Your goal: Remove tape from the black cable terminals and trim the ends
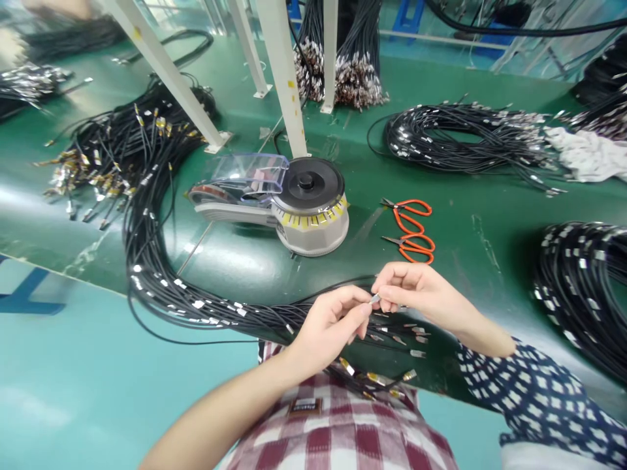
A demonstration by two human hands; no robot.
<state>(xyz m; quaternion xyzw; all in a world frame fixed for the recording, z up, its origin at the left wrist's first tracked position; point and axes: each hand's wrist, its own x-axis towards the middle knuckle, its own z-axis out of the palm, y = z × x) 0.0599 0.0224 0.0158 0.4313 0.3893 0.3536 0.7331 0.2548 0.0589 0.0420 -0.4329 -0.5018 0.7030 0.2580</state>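
At the near edge of the green table, my left hand and my right hand meet fingertip to fingertip. Both pinch one small metallic connector between thumb and forefinger. Beneath them lie the ends of a bundle of black cables, with silvery and copper-coloured connectors. Several cable ends with yellow tape rest nearer my checked apron. Just beyond the hands is a grey round tape dispenser with a black top and a clear cover. Two orange-handled scissors lie to its right.
White metal posts stand behind the dispenser. Yellow-taped cable ends spread at the left. Coiled black cables lie at the back right beside a white cloth, and another coil sits at the right edge.
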